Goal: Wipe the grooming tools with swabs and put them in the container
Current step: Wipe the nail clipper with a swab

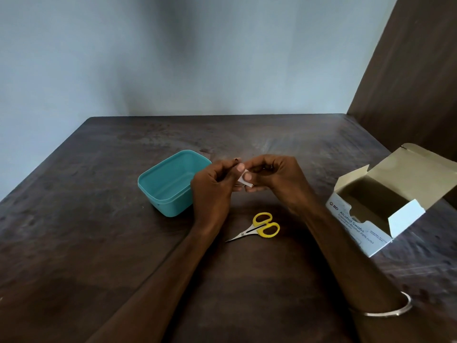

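Above the table (pixel 99 243), both hands meet. Left hand (pixel 212 191) and right hand (pixel 277 179) pinch one small white swab packet (pixel 244 181), fingers curled tight. Scissors (pixel 257 229) lie beneath.

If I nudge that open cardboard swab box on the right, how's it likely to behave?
The swab box would probably slide easily: it is thin cardboard and what shows of its inside looks mostly empty, so likely light. Its raised lid flap sits high and wide, so a push there may tip or flex it. A push low on the printed wall looks safer.
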